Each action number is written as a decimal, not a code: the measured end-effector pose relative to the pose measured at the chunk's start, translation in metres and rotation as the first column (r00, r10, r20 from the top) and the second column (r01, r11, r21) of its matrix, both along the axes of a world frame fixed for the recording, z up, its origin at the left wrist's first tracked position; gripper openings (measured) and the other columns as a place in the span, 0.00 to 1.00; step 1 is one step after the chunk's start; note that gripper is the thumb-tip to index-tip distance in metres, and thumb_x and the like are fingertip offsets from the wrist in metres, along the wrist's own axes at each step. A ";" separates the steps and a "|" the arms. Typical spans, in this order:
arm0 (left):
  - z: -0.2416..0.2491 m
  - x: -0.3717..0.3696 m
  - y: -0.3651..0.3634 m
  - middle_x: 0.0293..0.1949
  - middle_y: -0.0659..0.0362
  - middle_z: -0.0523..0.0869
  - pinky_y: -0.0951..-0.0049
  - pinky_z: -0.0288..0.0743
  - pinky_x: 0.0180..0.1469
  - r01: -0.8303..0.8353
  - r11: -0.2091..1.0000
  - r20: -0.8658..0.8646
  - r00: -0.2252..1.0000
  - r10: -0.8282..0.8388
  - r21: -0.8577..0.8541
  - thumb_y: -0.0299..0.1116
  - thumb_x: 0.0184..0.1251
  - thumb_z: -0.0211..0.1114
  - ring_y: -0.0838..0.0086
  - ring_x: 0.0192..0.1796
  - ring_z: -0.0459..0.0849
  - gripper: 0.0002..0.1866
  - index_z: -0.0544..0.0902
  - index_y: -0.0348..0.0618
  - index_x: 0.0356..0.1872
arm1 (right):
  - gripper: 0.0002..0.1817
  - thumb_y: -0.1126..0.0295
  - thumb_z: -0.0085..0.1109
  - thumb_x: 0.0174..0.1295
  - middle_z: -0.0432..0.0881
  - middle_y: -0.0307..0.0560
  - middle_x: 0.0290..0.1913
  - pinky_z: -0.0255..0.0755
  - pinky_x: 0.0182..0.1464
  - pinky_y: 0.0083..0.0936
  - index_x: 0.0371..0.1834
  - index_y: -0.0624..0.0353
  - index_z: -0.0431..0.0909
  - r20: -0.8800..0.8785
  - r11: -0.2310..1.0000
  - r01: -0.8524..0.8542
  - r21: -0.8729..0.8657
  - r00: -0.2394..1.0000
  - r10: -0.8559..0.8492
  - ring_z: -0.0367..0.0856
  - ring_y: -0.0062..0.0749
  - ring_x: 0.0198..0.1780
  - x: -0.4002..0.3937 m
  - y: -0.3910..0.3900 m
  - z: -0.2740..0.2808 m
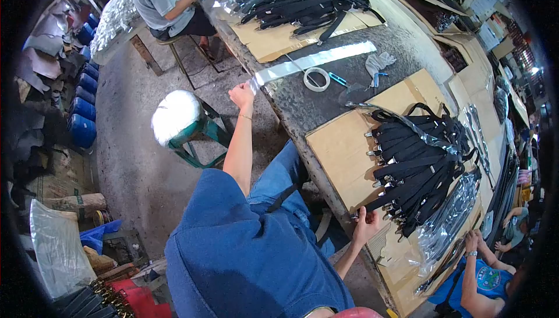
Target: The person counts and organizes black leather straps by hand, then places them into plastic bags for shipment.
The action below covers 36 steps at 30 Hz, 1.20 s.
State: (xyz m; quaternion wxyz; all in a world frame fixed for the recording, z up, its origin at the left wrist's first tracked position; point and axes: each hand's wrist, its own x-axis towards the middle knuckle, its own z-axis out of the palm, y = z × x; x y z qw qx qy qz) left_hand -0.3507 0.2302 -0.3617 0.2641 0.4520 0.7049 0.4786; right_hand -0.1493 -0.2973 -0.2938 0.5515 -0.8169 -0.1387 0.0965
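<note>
My left hand [242,95] is closed on the near end of a long, clear plastic sleeve [317,60], which lies across the table and reaches past its edge. At the cardboard's near edge, my right hand [367,225] pinches the metal-clip end of a black strap [381,202]. That strap belongs to a fanned pile of black straps [416,161] with metal clips, spread on a cardboard sheet [335,140]. Clear-wrapped straps [451,210] lie beside the pile. A roll of tape [316,79] and a blue cutter [338,80] rest close to the sleeve.
A co-worker in grey [160,3] sits at the far end, near another strap pile [308,6]. Another person in blue [486,280] works at lower right. A green stool [201,137] with a white cover stands left of the table. Blue containers [82,130] line the left.
</note>
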 end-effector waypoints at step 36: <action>0.470 0.041 -0.150 0.34 0.55 0.80 0.75 0.66 0.36 0.924 -0.146 -0.776 0.203 -0.598 0.354 0.31 0.49 0.60 0.76 0.36 0.75 0.09 0.71 0.38 0.18 | 0.12 0.67 0.67 0.58 0.72 0.34 0.20 0.63 0.22 0.16 0.30 0.64 0.76 -0.025 0.999 0.049 0.004 0.999 -0.049 0.69 0.14 0.21 0.004 -0.006 -0.014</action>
